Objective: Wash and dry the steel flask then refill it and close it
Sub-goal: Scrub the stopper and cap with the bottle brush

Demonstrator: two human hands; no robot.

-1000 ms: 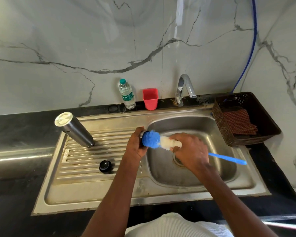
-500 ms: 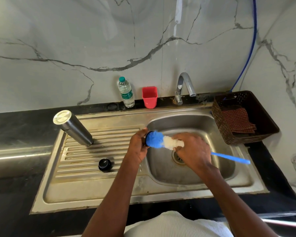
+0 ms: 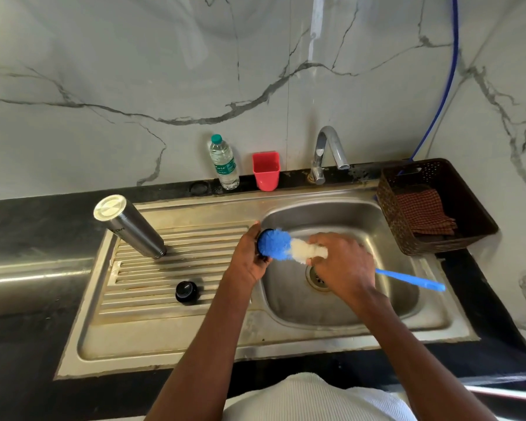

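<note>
The steel flask [image 3: 131, 227] stands upside down and leaning on the ribbed drainboard [image 3: 152, 299], left of both hands. A small black cap [image 3: 186, 291] lies on the ribs nearer me. Over the basin's left edge, my left hand [image 3: 248, 262] grips a small dark round part [image 3: 262, 257], mostly hidden by the fingers and brush. My right hand [image 3: 343, 265] grips a bottle brush by its white bristles. The brush's blue head [image 3: 275, 244] presses against the dark part, and the blue handle [image 3: 413, 281] sticks out to the right.
A plastic water bottle [image 3: 223, 164] and a red cup [image 3: 266, 171] stand by the wall, left of the tap [image 3: 325, 153]. A brown basket [image 3: 407, 238] at the right holds a checked cloth [image 3: 422, 211]. The sink basin [image 3: 346, 311] lies under my hands.
Both hands and the brush have shifted slightly to the right over the basin, with the blue head kept against the dark part. The flask and black cap have stayed put.
</note>
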